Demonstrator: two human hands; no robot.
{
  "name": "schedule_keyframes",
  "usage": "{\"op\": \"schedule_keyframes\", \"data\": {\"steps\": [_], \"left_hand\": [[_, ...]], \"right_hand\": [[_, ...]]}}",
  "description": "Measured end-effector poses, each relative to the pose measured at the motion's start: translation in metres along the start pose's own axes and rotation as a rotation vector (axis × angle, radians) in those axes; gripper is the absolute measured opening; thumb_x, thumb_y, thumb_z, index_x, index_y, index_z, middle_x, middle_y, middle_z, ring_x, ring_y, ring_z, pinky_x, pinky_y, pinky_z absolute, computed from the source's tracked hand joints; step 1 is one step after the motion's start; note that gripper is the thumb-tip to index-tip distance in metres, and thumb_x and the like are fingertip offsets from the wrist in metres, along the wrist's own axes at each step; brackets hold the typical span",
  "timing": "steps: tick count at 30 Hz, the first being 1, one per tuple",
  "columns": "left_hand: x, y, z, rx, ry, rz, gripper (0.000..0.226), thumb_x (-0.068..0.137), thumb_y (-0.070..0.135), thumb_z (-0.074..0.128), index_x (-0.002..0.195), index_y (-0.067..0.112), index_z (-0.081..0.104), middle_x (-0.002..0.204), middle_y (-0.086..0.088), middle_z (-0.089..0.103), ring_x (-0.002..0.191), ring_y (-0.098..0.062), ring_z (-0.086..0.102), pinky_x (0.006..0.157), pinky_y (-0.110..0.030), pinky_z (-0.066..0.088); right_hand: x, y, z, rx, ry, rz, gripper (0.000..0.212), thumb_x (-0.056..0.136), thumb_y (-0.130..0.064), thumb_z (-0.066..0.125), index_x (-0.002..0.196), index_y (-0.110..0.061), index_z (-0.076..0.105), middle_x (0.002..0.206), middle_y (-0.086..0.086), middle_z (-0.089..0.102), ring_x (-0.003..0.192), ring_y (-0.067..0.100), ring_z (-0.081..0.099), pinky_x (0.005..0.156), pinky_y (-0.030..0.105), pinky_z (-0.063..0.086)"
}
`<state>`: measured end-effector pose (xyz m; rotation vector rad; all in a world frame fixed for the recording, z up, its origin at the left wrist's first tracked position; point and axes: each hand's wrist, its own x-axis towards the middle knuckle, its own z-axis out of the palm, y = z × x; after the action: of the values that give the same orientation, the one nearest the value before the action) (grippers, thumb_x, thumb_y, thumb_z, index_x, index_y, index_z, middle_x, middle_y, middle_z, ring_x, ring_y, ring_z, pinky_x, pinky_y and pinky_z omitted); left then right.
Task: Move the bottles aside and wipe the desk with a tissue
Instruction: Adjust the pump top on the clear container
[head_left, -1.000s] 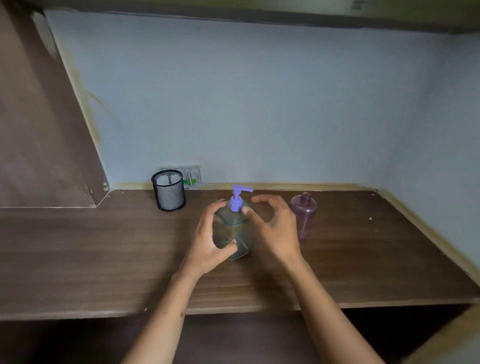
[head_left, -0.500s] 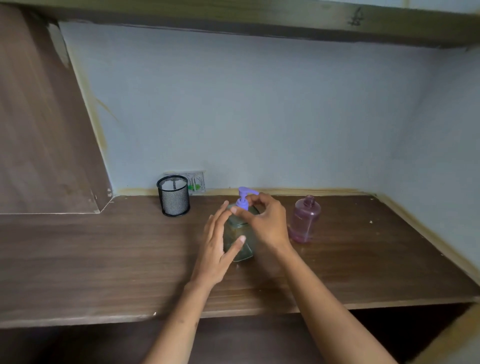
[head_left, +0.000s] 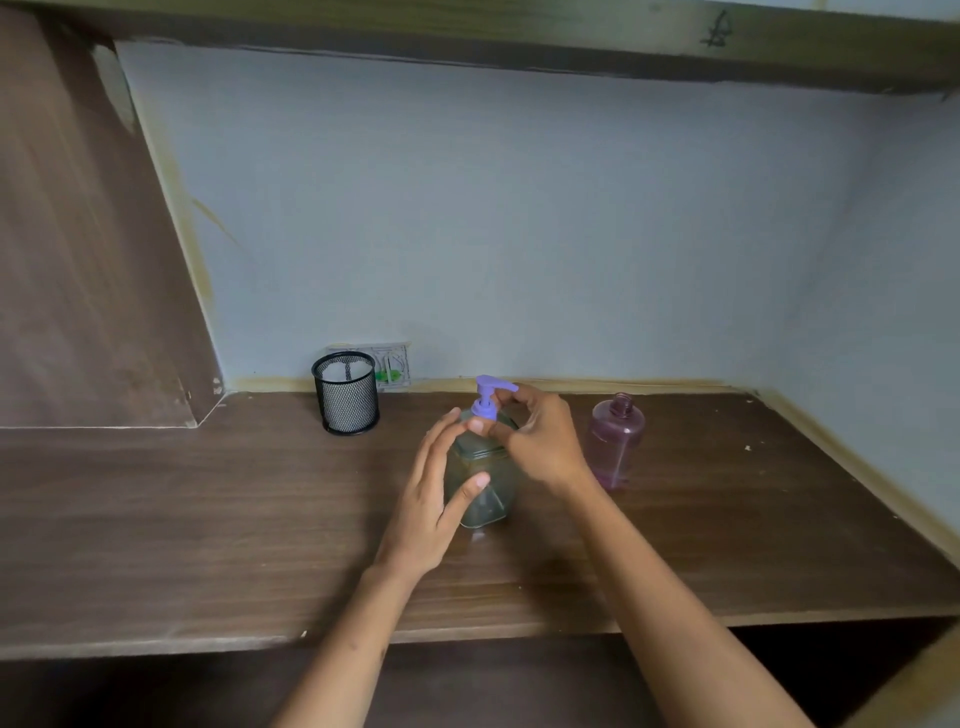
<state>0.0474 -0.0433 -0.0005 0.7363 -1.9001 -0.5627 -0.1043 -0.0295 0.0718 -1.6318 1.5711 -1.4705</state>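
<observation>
At the middle of the brown wooden counter (head_left: 208, 519), in the head view, a clear green pump bottle (head_left: 480, 480) stands upright, its long axis vertical, with a purple pump head (head_left: 488, 397) whose spout points right. Both hands are on it. The left hand (head_left: 434, 499) lies against the bottle's left side, fingers spread and loose, thumb across the front. The right hand (head_left: 540, 439) comes from the right and pinches the neck just under the pump; it looks like the firmer hold. Just beside the right hand, further right, stands an uncapped pink bottle (head_left: 615, 441), upright and untouched. A black mesh pen cup (head_left: 345, 392) stands far left near the wall. No tissue is visible. The next move likely carries the pump bottle sideways.
</observation>
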Motion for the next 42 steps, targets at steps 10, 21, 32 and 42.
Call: {"op": "schedule_keyframes", "data": {"steps": [10,21,32,42], "left_hand": [[0.002,-0.005,0.0,0.005,-0.041,0.023,0.057,0.096,0.031,0.05,0.147,0.019,0.029,0.159,0.01,0.017,0.146,-0.005,0.016,0.116,-0.018,0.015],[0.006,-0.013,0.003,0.33,-0.012,0.104,0.059,0.098,0.045,0.031,0.149,0.016,0.024,0.159,0.002,0.021,0.146,-0.008,0.02,0.119,-0.046,0.01],[0.006,-0.016,0.006,0.412,0.009,0.12,0.062,0.099,0.048,0.028,0.149,0.012,0.024,0.159,0.0,0.023,0.146,-0.01,0.021,0.12,-0.042,0.01],[0.007,-0.013,0.005,0.4,0.015,0.123,0.058,0.098,0.048,0.029,0.147,0.015,0.029,0.157,0.001,0.027,0.145,-0.009,0.023,0.12,-0.042,0.012]], "right_hand": [[0.008,0.004,-0.023,0.048,-0.304,-0.028,0.042,0.085,-0.011,0.071,0.126,-0.01,0.061,0.117,-0.002,0.07,0.118,0.007,0.059,0.107,0.029,0.041],[-0.01,-0.013,0.008,0.05,0.191,0.021,0.065,0.067,-0.03,0.087,0.112,-0.025,0.04,0.084,-0.006,0.069,0.077,0.002,0.061,0.066,0.009,0.041],[-0.011,-0.015,0.005,-0.092,0.12,-0.062,0.081,0.069,-0.039,0.084,0.128,-0.024,0.03,0.091,0.0,0.056,0.087,0.011,0.057,0.076,0.022,0.048],[-0.01,-0.013,0.001,-0.039,0.025,-0.098,0.063,0.077,-0.015,0.071,0.125,-0.029,0.033,0.104,-0.009,0.057,0.097,0.004,0.058,0.075,0.009,0.043]]}}
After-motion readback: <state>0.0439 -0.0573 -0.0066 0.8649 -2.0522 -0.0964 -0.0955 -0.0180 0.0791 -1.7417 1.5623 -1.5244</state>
